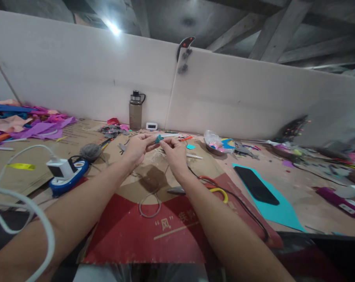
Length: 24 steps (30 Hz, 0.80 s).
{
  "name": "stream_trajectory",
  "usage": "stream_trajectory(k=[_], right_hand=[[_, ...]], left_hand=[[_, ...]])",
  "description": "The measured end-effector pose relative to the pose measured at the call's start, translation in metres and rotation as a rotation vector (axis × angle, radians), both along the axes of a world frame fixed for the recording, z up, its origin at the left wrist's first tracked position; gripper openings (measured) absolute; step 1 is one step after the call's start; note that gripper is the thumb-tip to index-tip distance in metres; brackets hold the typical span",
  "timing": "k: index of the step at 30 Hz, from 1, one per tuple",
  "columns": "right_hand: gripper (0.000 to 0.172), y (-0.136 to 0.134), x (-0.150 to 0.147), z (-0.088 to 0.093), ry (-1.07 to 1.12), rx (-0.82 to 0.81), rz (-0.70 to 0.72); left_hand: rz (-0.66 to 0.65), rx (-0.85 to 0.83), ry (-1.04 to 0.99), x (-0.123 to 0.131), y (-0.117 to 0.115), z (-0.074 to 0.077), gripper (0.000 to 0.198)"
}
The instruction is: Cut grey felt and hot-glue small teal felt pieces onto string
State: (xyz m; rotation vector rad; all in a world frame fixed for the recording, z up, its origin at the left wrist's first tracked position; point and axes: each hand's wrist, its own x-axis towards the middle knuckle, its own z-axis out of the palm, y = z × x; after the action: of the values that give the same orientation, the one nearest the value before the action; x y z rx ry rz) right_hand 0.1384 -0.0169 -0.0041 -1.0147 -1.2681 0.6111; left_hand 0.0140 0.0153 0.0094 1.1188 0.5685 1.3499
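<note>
Both of my hands meet above the middle of the paper-covered table. Between their fingertips is a small teal piece, folded or crumpled, perhaps paper or felt. My left hand pinches it from the left. My right hand grips its right side with thumb and fingers. Below the hands a thin grey cord lies in a loop on the red and brown paper sheet. Scissors with orange and yellow handles lie partly under my right forearm.
A grey yarn ball and a blue power strip with a plugged white charger sit left. Behind stands a water bottle. Rightward are a filled bowl and a black phone on turquoise sheet. Coloured scraps pile far left.
</note>
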Motion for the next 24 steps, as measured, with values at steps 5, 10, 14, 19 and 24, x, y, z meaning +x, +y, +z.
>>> stream_trajectory(k=[5, 10, 14, 19, 24], right_hand=[[0.022, 0.0003, 0.0013, 0.0007, -0.005, -0.04, 0.007], [0.021, 0.0, 0.0012, 0.0005, -0.047, -0.051, -0.012], [0.021, -0.0008, 0.0013, 0.0011, -0.051, -0.051, -0.033], [0.02, -0.0033, 0.0032, 0.0046, -0.114, -0.024, -0.098], [0.018, -0.0046, 0.0063, 0.0075, -0.168, 0.004, -0.155]], left_hand=[[-0.01, 0.008, 0.043, 0.0003, -0.0003, 0.0006, 0.018], [0.04, 0.056, 0.154, -0.0005, -0.0008, -0.0009, 0.024], [0.123, 0.1, 0.237, -0.0003, -0.0012, -0.0013, 0.025], [0.138, 0.152, 0.307, 0.001, -0.0045, 0.0005, 0.025], [0.143, 0.206, 0.372, 0.0015, -0.0071, 0.0026, 0.023]])
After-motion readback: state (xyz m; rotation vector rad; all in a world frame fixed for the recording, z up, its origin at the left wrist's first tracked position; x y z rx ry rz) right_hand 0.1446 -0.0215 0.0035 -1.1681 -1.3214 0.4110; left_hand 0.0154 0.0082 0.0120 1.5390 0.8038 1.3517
